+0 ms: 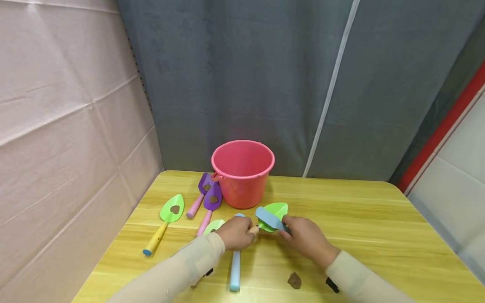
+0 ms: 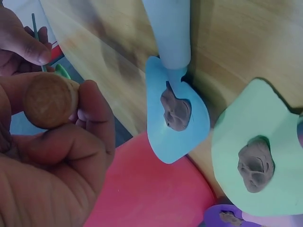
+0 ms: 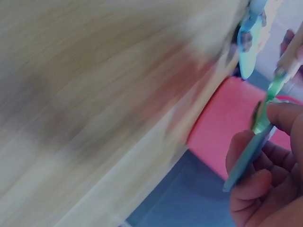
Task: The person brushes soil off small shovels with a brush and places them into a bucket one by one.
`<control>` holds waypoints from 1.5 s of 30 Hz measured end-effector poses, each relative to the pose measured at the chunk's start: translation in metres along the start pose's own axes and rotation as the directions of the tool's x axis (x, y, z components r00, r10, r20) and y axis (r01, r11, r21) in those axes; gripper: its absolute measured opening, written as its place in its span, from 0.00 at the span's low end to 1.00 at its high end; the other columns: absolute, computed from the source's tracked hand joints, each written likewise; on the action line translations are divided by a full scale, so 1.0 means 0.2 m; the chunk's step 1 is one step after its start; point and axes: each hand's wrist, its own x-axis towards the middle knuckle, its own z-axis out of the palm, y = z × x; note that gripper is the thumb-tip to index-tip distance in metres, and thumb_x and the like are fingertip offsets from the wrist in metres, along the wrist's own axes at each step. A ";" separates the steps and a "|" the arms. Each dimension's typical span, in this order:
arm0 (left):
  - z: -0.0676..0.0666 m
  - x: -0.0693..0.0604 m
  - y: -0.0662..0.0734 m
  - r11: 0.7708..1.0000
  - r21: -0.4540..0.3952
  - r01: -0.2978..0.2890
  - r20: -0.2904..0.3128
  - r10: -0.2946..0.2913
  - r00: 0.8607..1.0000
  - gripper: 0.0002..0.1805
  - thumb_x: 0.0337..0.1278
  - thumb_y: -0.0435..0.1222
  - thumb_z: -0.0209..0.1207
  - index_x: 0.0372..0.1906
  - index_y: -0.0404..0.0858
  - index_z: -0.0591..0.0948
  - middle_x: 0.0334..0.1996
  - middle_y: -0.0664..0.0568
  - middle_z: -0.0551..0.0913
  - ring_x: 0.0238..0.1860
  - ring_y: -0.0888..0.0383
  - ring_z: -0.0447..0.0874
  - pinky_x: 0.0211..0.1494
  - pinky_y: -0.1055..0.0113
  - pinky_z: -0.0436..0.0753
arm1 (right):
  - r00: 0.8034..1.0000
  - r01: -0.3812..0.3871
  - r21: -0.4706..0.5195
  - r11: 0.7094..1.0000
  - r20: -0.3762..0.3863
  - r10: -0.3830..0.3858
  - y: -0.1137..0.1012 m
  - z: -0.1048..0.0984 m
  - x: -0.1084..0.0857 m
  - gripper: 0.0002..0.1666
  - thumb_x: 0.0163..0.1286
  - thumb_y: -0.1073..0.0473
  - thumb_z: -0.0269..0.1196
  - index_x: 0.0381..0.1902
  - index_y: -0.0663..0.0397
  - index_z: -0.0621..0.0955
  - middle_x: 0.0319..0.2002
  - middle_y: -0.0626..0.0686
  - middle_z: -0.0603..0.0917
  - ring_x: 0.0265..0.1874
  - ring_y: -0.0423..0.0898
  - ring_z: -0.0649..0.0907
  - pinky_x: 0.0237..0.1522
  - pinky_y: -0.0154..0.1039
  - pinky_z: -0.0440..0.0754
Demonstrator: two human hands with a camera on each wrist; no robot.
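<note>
Over the table, my left hand [image 1: 236, 233] grips the wooden handle [image 2: 47, 101] of a bright green trowel [image 1: 279, 208]. Its blade points away to the right. My right hand [image 1: 307, 236] pinches a flat blue scraper [image 1: 267, 217], which lies across the green blade in the head view. Seen from the right wrist, a brown lump [image 3: 257, 114] shows at the green blade, partly hidden by the fingers. Beneath my left hand lies a blue trowel [image 1: 235, 273], with brown clay [image 2: 176, 111] on its blade. A pale green trowel [image 2: 236, 123] beside it also bears clay.
A pink bucket [image 1: 246, 191] stands at the table's back. Left of it lie two purple trowels [image 1: 213, 191] with pink handles and a green trowel [image 1: 166, 213] with a yellow handle, each bearing clay. One clay lump [image 1: 294, 280] rests near the front.
</note>
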 end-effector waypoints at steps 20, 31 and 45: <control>0.00 -0.03 -0.03 0.999 -0.004 0.034 -0.002 -0.034 0.999 0.13 0.64 0.39 0.58 0.24 0.42 0.73 0.19 0.57 0.70 0.21 0.61 0.68 0.25 0.66 0.70 | 0.982 -0.177 0.028 0.984 -0.060 0.178 0.25 -0.03 -0.01 0.11 0.66 0.58 0.69 0.37 0.58 0.79 0.16 0.44 0.71 0.13 0.39 0.66 0.16 0.34 0.62; 0.00 -0.02 -0.02 0.999 -0.026 0.027 0.010 -0.026 1.000 0.13 0.64 0.37 0.58 0.23 0.41 0.73 0.18 0.56 0.70 0.20 0.61 0.67 0.25 0.66 0.70 | 0.996 -0.080 0.051 0.996 -0.047 0.082 0.09 -0.02 0.01 0.13 0.64 0.55 0.70 0.29 0.50 0.76 0.17 0.41 0.68 0.16 0.36 0.66 0.18 0.32 0.63; 0.02 -0.01 -0.02 0.999 -0.017 0.034 0.011 -0.034 0.999 0.06 0.60 0.37 0.59 0.29 0.42 0.77 0.23 0.58 0.73 0.25 0.61 0.71 0.30 0.65 0.73 | 0.998 -0.062 -0.007 0.998 0.016 0.062 0.01 0.00 0.01 0.14 0.63 0.55 0.71 0.29 0.49 0.75 0.18 0.41 0.68 0.17 0.38 0.67 0.19 0.34 0.65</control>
